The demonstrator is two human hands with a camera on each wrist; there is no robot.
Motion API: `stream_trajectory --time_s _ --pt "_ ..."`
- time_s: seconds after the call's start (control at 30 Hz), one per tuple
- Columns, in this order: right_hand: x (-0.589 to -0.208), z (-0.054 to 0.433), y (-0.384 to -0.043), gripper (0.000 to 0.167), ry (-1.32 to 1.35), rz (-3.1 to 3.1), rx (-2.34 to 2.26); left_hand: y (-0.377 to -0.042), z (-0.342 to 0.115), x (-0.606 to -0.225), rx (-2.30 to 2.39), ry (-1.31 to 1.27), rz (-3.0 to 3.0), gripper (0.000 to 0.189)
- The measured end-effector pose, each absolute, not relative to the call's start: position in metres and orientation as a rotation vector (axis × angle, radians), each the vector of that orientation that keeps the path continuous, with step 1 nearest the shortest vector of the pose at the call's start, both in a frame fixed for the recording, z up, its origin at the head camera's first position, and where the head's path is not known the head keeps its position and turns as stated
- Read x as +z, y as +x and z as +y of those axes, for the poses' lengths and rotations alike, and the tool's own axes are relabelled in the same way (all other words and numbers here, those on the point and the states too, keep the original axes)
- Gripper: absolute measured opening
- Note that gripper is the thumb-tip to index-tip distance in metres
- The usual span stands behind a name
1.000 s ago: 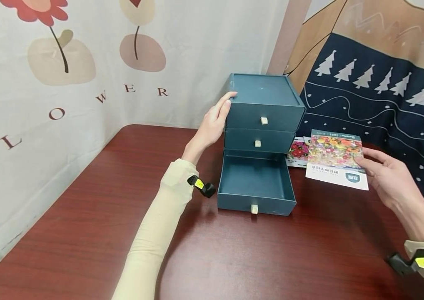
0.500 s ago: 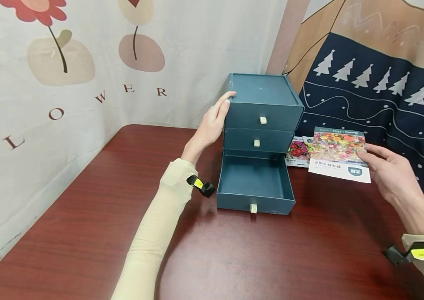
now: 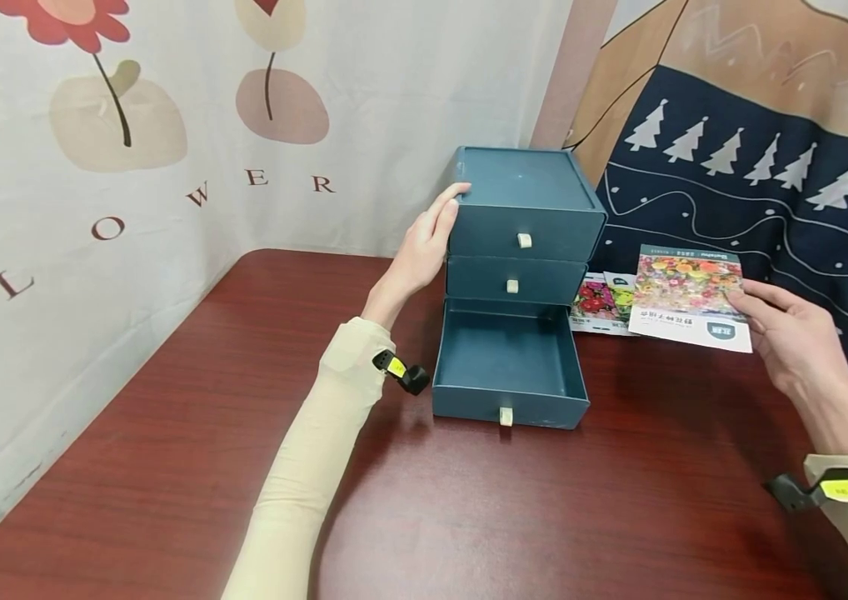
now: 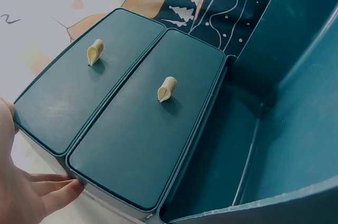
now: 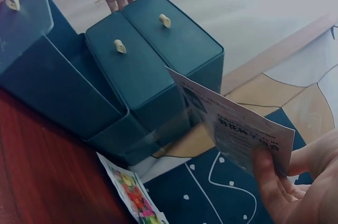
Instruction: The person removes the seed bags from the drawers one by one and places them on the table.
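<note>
A dark teal drawer cabinet [image 3: 526, 233] stands on the table with its bottom drawer [image 3: 510, 350] pulled out and the two upper drawers closed. No item shows inside that drawer. My left hand [image 3: 424, 242] rests against the cabinet's upper left side, fingers extended; the left wrist view shows its fingertips [image 4: 63, 195] touching the side wall. In my right hand [image 3: 791, 342], thumb and fingers pinch the edge of a flower seed packet [image 3: 686, 296], held tilted above the table right of the cabinet. Red-flowered [image 3: 595, 302] and yellow-green [image 3: 622, 296] packets lie behind it, partly covered.
The dark red wooden table [image 3: 244, 433] reaches a white curtain [image 3: 192, 208] on the left. Navy cloth printed with trees [image 3: 739, 192] hangs close behind the packets. Small cream pull tabs [image 3: 506, 417] stick out from the drawer fronts.
My right hand has carried the seed packet a little right and farther back, showing more of the yellow-green packet behind it. The left hand and cabinet keep their places.
</note>
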State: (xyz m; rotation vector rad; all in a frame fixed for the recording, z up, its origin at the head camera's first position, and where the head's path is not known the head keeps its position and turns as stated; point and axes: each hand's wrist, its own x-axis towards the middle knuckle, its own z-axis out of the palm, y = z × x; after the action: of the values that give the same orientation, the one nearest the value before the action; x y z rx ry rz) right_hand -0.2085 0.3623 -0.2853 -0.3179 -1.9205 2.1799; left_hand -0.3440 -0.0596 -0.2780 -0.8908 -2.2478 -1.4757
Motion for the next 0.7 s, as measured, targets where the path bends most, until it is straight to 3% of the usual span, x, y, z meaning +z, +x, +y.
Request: stream_trajectory --time_s 0.7 --pt "-0.285 0.371 -0.223 0.013 -0.464 -1.828 2.113 -0.344 -0.059 -0.279 -1.496 -0.901 -2.237 0.046"
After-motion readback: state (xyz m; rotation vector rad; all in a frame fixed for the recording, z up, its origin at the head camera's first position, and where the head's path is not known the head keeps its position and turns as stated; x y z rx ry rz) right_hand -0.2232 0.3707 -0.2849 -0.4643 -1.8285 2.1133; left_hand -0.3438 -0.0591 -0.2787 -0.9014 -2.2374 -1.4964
